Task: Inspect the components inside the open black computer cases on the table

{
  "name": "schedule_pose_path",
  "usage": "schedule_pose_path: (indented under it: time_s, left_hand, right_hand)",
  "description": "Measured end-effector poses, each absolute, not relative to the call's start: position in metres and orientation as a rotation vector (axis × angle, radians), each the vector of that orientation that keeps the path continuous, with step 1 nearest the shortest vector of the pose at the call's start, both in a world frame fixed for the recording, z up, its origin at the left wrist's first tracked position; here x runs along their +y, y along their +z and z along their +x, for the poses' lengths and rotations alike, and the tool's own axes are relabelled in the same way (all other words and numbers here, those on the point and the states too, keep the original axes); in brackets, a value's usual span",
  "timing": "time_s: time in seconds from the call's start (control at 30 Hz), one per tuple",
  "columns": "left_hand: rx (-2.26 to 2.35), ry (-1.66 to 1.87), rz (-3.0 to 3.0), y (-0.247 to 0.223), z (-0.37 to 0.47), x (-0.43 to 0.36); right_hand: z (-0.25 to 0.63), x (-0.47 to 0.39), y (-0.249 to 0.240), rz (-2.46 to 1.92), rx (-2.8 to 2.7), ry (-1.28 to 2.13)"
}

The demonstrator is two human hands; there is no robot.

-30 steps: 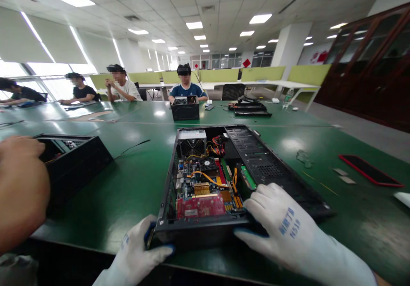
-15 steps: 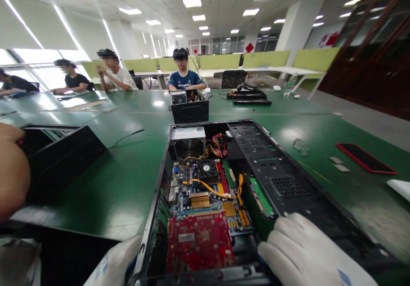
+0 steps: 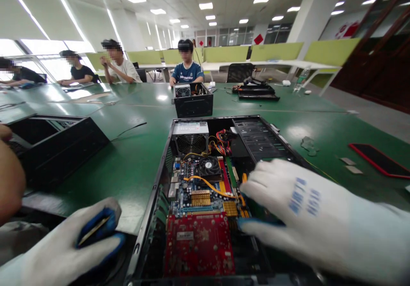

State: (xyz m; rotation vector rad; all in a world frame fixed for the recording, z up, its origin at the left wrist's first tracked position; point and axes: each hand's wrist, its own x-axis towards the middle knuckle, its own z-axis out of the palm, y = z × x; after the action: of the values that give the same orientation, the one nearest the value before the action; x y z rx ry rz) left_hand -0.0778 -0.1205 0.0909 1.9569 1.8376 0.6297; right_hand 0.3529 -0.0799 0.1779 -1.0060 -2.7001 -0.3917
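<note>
An open black computer case (image 3: 150,217) lies in front of me, with a red circuit card (image 3: 200,243), a cooling fan (image 3: 209,165) and a silver power supply (image 3: 190,138) inside. My right hand (image 3: 282,200), in a white glove with blue on the palm side, is over the right part of the case beside an orange cable (image 3: 208,184). Its thumb and fingers are apart; nothing shows between them. Left of the case, my left hand (image 3: 73,239) is gloved too, its fingers curled around a thin, pale object that I cannot identify.
Another black case (image 3: 67,149) stands on the left, near someone's bare arm (image 3: 11,179). Across the green table (image 3: 128,166), a person (image 3: 187,70) sits behind a case (image 3: 194,104). A red-edged black panel (image 3: 379,160) lies on the right, near a wire.
My right hand has moved up and left from the case's lower right, over its inside. My left hand has moved left, away from the case's edge. The view has shifted slightly.
</note>
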Motion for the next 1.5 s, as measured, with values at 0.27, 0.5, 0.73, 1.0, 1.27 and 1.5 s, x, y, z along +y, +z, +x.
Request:
schedule_pose_path:
  time_s: [0.27,0.5,0.73,1.0,1.27,1.5]
  left_hand:
    - [1.559,0.675,2.198,0.181,0.056,-0.059]
    - [1.36,0.392,2.573,0.176,0.097,-0.016]
    - [1.377,0.105,2.974,0.149,0.104,-0.002]
    - [1.647,0.322,2.514,0.136,0.111,0.006]
    - [1.754,0.794,2.222,0.149,0.117,0.005]
    - [1.755,0.988,2.202,0.148,0.112,0.007]
  right_hand:
    - [0.279,0.036,0.15,-1.324,-3.272,-0.323]
    - [0.265,0.061,0.117,-1.4,-3.255,-0.303]
    - [0.278,0.056,0.144,-1.432,-3.078,-0.387]
    - [0.289,0.053,0.164,-1.48,-2.929,-0.243]
    - [0.289,0.054,0.152,-1.348,-2.97,-0.135]
    - [0.29,0.051,0.157,-1.333,-2.953,-0.075]
